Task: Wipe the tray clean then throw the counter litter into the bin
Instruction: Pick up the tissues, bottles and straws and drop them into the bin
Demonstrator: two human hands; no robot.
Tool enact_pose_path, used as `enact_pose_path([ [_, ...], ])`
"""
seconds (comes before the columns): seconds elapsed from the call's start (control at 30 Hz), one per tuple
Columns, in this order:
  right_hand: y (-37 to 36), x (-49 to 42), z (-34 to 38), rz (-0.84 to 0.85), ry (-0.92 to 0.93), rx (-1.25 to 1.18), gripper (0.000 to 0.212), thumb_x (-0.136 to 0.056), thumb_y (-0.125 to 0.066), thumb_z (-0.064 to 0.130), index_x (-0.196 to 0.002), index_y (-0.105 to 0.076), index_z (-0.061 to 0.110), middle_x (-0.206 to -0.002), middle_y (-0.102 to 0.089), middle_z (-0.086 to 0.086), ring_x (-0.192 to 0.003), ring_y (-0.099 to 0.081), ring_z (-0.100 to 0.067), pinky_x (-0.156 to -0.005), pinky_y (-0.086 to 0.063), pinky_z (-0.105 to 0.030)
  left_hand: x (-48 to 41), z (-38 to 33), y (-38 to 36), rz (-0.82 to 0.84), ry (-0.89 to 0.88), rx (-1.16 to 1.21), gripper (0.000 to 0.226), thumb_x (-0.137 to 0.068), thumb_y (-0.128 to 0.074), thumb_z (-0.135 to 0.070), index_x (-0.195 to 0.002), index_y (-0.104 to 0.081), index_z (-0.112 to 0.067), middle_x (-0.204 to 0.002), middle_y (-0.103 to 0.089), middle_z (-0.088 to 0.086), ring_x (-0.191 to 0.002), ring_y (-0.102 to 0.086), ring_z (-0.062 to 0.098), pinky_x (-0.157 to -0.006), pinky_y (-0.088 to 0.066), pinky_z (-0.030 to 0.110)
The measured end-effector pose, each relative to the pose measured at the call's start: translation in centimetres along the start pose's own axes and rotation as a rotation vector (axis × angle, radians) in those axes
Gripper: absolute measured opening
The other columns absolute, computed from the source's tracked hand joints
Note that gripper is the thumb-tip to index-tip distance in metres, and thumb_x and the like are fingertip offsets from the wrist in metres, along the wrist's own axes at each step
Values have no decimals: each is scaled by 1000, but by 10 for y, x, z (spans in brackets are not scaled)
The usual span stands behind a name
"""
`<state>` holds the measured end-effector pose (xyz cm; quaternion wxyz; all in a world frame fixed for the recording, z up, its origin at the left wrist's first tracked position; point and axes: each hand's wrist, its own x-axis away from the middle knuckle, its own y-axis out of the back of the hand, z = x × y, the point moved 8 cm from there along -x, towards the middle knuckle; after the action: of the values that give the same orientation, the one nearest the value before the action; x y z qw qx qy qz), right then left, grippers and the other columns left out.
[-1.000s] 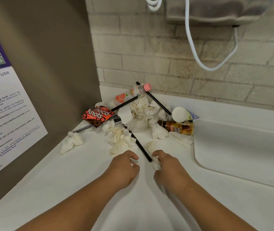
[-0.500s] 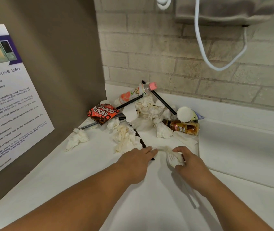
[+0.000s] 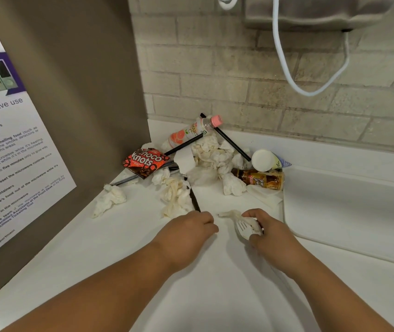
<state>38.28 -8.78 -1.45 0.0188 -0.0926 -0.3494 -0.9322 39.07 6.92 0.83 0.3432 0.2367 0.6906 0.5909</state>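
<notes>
Litter is piled in the counter's back corner: crumpled tissues point(image 3: 211, 152), a red Choco Knots packet point(image 3: 145, 161), a pink-capped bottle point(image 3: 188, 134), a brown bottle point(image 3: 260, 179), a white cup point(image 3: 263, 160) and long black straws. My right hand point(image 3: 270, 233) grips a white plastic fork point(image 3: 244, 228) together with a twisted tissue point(image 3: 229, 214), just in front of the pile. My left hand point(image 3: 188, 233) lies beside it with fingers curled over the near end of a black straw point(image 3: 194, 200). I cannot make out a tray or a bin.
A recessed white basin point(image 3: 347, 212) lies to the right of the pile. A brown panel with a microwave notice point(image 3: 6, 152) walls the left side. Loose tissue balls point(image 3: 110, 200) lie near it. A white cable point(image 3: 287, 68) hangs against the brick wall.
My right hand has lifted the fork and tissue slightly and drawn them nearer. My left hand's fingers, straight half a second ago, have curled at the straw's end.
</notes>
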Motion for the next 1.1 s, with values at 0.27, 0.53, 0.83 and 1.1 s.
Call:
enact_pose_path([
  [0.27, -7, 4, 1, 9, 6, -24, 47, -84, -48, -1, -114, -57, 34, -102, -58, 0, -84, -55, -18, -79, -49, -29, 36, 31, 77, -480, 368, 413, 18, -83, -69, -9, -93, -74, -24, -97, -59, -17, -89, -58, -2, -84, -35, 1],
  [0.53, -2, 6, 24, -39, 83, -31, 47, -85, -48, 2, -111, -55, 40, -107, -60, 0, -87, -57, -17, -84, -51, -33, 77, 32, 130, -672, 530, 427, 30, -79, -69, 0, -87, -70, -28, -95, -62, -18, -93, -56, -8, -84, -34, -1],
  [0.83, -14, 17, 79, 1, 240, -188, 51, -83, -47, -2, -101, -59, 44, -94, -64, 4, -69, -65, -7, -66, -59, -32, 140, 29, 189, -848, 656, 334, 27, -82, -68, -8, -91, -67, -34, -94, -63, -19, -93, -55, -9, -84, -34, -1],
  [1.1, -90, 49, 148, 289, 399, -204, 49, -86, -46, -4, -107, -61, 38, -83, -62, 6, -62, -61, -1, -58, -51, -17, 223, 27, 220, -875, 773, 198, 23, -81, -70, -12, -93, -68, -32, -92, -64, -18, -91, -56, -9, -83, -38, 2],
])
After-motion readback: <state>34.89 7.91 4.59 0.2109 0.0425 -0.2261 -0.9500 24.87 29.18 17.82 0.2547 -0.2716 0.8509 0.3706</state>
